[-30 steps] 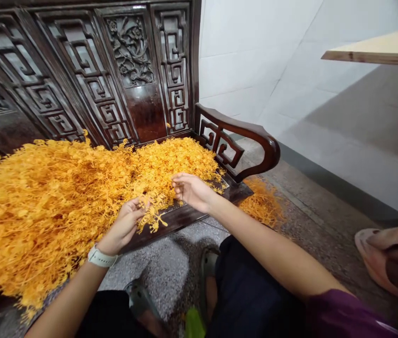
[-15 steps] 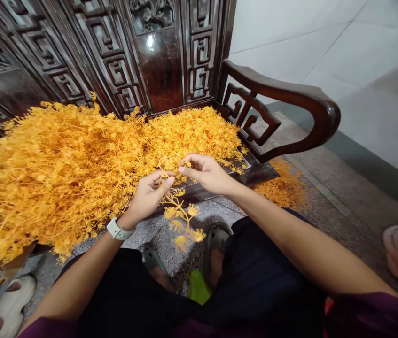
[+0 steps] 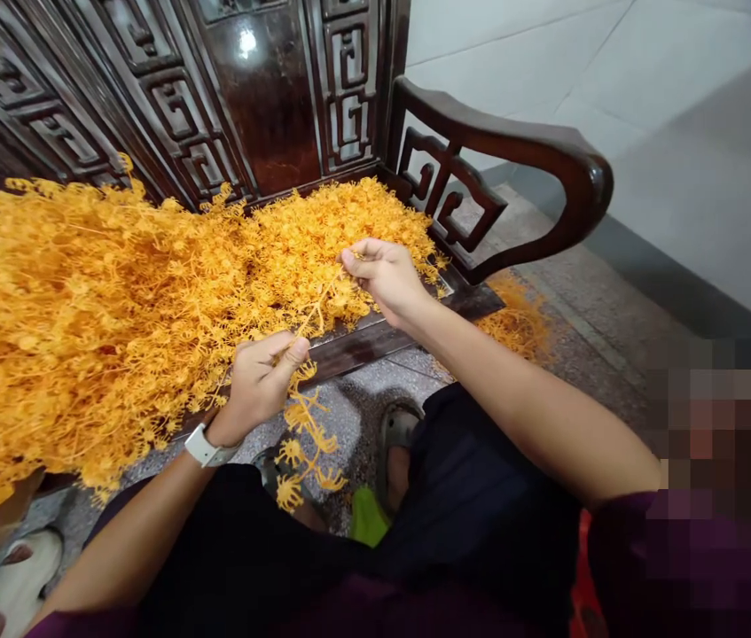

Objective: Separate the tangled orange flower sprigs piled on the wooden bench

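My left hand (image 3: 262,379) pinches a yellow-orange artificial flower sprig (image 3: 309,412) by its stem, with a white watch band on that wrist. Below the fingers the sprig's branching flower heads hang over the speckled floor. My right hand (image 3: 385,273) is pinched on the sprig's upper end, so the stem runs slanting between both hands. Behind them, a large heap of the same yellow sprigs (image 3: 115,301) covers the seat of a dark carved wooden bench (image 3: 341,350). The fingertips of my right hand hide the very end of the stem.
The bench's curved armrest (image 3: 535,142) rises at the right. More orange sprigs (image 3: 514,319) lie on the floor beneath it. Something bright green (image 3: 368,518) lies between my feet. A person's pale shoe (image 3: 16,576) shows at lower left, near a cardboard edge. A blurred patch covers the right edge.
My hands have moved apart, the right one up and the left one down and leftward, stretching the stem between them. The view has shifted slightly to the right and down.
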Demonstrator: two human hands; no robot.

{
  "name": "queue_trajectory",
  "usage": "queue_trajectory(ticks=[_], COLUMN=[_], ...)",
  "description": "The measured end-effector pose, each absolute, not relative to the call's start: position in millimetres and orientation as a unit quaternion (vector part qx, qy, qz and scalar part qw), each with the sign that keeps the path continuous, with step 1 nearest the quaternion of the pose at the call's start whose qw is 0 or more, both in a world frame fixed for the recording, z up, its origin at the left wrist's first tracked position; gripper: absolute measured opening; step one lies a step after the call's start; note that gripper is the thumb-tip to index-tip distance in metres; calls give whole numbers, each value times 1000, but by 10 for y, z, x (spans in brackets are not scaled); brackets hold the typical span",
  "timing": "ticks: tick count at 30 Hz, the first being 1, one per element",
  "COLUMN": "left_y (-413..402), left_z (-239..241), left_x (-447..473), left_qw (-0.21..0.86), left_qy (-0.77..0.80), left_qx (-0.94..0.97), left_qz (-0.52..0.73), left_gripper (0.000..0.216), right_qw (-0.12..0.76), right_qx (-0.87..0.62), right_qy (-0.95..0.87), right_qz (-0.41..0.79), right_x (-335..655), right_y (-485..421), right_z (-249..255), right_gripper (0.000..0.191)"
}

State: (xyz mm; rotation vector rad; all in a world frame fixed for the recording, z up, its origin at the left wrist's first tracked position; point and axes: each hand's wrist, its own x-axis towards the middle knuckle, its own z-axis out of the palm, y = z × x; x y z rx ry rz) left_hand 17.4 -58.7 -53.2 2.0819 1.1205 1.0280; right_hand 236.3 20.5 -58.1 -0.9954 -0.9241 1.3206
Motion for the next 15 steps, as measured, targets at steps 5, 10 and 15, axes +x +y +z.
queue_trajectory(ticks=[5, 10, 15], left_y=[-735, -748, -552], left_z=[-425, -493, -616], left_x=[77, -72, -203], left_qw=[192, 171, 197], left_qy=[297, 372, 469], left_qx=[851, 826, 771], left_qz=[389, 387, 384], left_gripper=[35, 34, 38], right_qw=[633, 488, 69], right_qx=[-503, -498, -199], right_qy=[-330, -518, -669], right_qz=[487, 495, 713], right_x=[2807, 3235, 3073], right_y=[561, 517, -101], right_z=[-630, -525, -35], right_gripper=[26, 6, 25])
